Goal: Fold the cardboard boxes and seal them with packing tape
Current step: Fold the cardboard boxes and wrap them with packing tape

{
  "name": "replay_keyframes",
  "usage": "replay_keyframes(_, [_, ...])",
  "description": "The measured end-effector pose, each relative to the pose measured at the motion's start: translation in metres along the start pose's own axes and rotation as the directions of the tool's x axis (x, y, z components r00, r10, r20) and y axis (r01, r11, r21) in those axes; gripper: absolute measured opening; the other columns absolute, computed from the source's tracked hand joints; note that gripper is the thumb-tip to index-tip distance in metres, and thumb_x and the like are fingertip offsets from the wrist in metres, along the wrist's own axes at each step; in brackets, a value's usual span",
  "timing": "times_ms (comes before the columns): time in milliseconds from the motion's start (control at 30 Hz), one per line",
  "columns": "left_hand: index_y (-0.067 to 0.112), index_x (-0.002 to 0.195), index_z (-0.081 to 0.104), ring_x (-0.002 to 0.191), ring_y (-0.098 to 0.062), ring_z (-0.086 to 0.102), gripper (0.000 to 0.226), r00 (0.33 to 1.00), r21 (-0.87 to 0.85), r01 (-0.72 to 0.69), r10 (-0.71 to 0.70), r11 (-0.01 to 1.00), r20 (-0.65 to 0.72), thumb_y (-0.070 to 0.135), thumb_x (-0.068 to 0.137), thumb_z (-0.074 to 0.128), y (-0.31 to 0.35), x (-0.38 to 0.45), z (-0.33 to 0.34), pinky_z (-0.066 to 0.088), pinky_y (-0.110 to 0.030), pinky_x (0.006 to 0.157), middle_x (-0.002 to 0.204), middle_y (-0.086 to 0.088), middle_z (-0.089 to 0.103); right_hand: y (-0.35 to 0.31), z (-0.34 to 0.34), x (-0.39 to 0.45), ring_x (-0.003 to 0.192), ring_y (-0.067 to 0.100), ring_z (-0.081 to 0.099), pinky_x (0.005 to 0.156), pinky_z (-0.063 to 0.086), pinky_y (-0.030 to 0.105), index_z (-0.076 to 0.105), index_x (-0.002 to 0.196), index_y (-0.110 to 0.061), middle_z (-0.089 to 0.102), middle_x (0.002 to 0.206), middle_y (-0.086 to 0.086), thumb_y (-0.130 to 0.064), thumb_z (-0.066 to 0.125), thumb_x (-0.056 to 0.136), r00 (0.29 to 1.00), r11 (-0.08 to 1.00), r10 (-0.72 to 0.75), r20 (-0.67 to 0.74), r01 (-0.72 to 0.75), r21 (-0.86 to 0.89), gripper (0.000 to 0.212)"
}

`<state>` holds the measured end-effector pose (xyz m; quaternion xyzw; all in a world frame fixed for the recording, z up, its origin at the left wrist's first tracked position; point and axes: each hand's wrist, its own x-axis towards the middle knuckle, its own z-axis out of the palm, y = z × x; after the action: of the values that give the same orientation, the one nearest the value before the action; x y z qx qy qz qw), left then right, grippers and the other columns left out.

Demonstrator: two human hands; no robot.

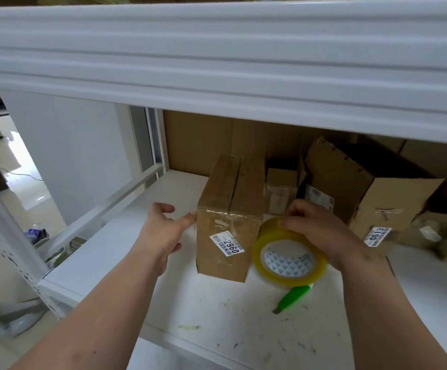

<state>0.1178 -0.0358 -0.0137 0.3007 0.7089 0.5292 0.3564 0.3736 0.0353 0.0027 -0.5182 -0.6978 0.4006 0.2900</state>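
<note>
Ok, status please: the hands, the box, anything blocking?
Left hand open, fingertips on box edge. Right hand gripping tape roll. Box upright, taped. Green cutter lying near tape, nothing blocking.

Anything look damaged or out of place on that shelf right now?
The open box at back right leans askew, flaps ragged. The green cutter lies loose on the shelf under the tape roll. The labelled box looks intact.

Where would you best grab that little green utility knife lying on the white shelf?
Probably by the middle of its green plastic handle, coming straight down from above. The green utility knife lies flat on the white shelf, so only its long sides offer a pinch. Its metal tip points toward the shelf's front edge; its far end sits under the yellow tape roll in the right hand.
</note>
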Motion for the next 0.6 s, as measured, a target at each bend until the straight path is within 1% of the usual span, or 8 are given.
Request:
replay_keyframes(67, [0.017, 0.101, 0.060, 0.080, -0.020, 0.062, 0.011, 0.992, -0.064, -0.124, 0.124, 0.990, -0.008, 0.011, 0.093, 0.064, -0.004, 0.000, 0.004, 0.055, -0.031, 0.072, 0.092, -0.011, 0.065, 0.002, 0.005, -0.001, 0.078, 0.021, 0.065, 0.064, 0.047, 0.033, 0.059, 0.068, -0.035, 0.064, 0.081, 0.001, -0.035, 0.072, 0.083, 1.000, 1.000, -0.005, -0.008, 0.005, 0.009, 0.019])
replay_keyframes(133, [0.015, 0.088, 0.068, 0.073, -0.018, 0.066, 0.021, 0.980, -0.079, -0.197, 0.199, 0.977, 0.018, 0.003, 0.096, 0.054, -0.006, -0.001, 0.007, 0.055, -0.026, 0.068, 0.082, -0.008, 0.072, 0.004, 0.008, -0.002, 0.081, 0.022, 0.067, 0.066, 0.049, 0.034, 0.060, 0.074, -0.033, 0.066, 0.085, 0.002, -0.036, 0.071, 0.083, 1.000, 1.000, -0.008, -0.029, 0.008, 0.011, 0.014])
replay_keyframes(233, [0.021, 0.084, 0.073, 0.075, -0.011, 0.069, 0.031, 0.971, -0.106, -0.216, 0.225, 0.971, 0.083, 0.012, 0.100, 0.048, -0.008, -0.004, 0.003, 0.053, -0.026, 0.070, 0.079, 0.003, 0.074, 0.007, 0.008, -0.004, 0.082, 0.017, 0.066, 0.066, 0.049, 0.031, 0.061, 0.082, -0.032, 0.066, 0.087, -0.003, -0.041, 0.067, 0.085, 0.998, 0.999, -0.014, -0.058, 0.012, -0.031, 0.011])
replay_keyframes(333, [0.028, 0.088, 0.074, 0.081, -0.005, 0.069, 0.031, 0.947, -0.046, -0.287, 0.291, 0.957, 0.138, 0.039, 0.102, 0.049, -0.012, -0.003, -0.001, 0.055, -0.023, 0.069, 0.084, 0.011, 0.074, 0.007, 0.009, -0.007, 0.089, 0.007, 0.061, 0.073, 0.050, 0.031, 0.059, 0.097, -0.044, 0.062, 0.101, -0.017, -0.046, 0.055, 0.089, 0.999, 0.985, 0.001, -0.047, -0.009, -0.175, 0.009])
replay_keyframes(467, [0.044, 0.092, 0.074, 0.088, -0.008, 0.069, 0.022, 0.917, 0.150, -0.397, 0.383, 0.905, 0.116, 0.049, 0.097, 0.053, -0.012, -0.002, -0.003, 0.056, -0.039, 0.087, 0.086, 0.019, 0.073, -0.007, 0.019, -0.012, 0.098, 0.010, 0.058, 0.087, 0.050, 0.038, 0.053, 0.114, -0.049, 0.055, 0.108, -0.019, -0.044, 0.036, 0.093, 0.998, 0.941, -0.014, -0.064, -0.008, -0.339, 0.028])
replay_keyframes(500, [0.047, 0.099, 0.072, 0.091, -0.008, 0.069, 0.018, 0.910, 0.159, -0.412, 0.399, 0.897, 0.110, 0.048, 0.097, 0.054, -0.011, -0.002, -0.003, 0.055, -0.040, 0.090, 0.088, 0.018, 0.073, -0.009, 0.023, -0.014, 0.094, 0.010, 0.057, 0.089, 0.048, 0.040, 0.055, 0.113, -0.045, 0.056, 0.103, -0.018, -0.047, 0.032, 0.094, 0.996, 0.929, -0.024, -0.089, -0.011, -0.371, 0.030])
replay_keyframes(567, [0.039, 0.115, 0.066, 0.094, -0.012, 0.069, 0.023, 0.897, 0.191, -0.442, 0.434, 0.877, 0.084, 0.047, 0.096, 0.056, -0.009, -0.003, -0.002, 0.054, -0.041, 0.090, 0.094, 0.012, 0.073, -0.014, 0.033, -0.018, 0.084, 0.009, 0.053, 0.090, 0.044, 0.043, 0.058, 0.099, -0.038, 0.056, 0.089, -0.016, -0.064, 0.022, 0.091, 0.987, 0.900, -0.055, -0.151, -0.017, -0.437, 0.045])
replay_keyframes(600, [0.034, 0.113, 0.061, 0.092, -0.014, 0.069, 0.022, 0.886, 0.229, -0.461, 0.459, 0.857, 0.065, 0.047, 0.095, 0.057, -0.008, -0.002, -0.002, 0.054, -0.040, 0.087, 0.092, 0.009, 0.072, -0.015, 0.037, -0.021, 0.081, 0.009, 0.052, 0.090, 0.042, 0.045, 0.056, 0.088, -0.036, 0.055, 0.083, -0.016, -0.073, 0.017, 0.087, 0.981, 0.879, -0.078, -0.178, -0.017, -0.476, 0.054])
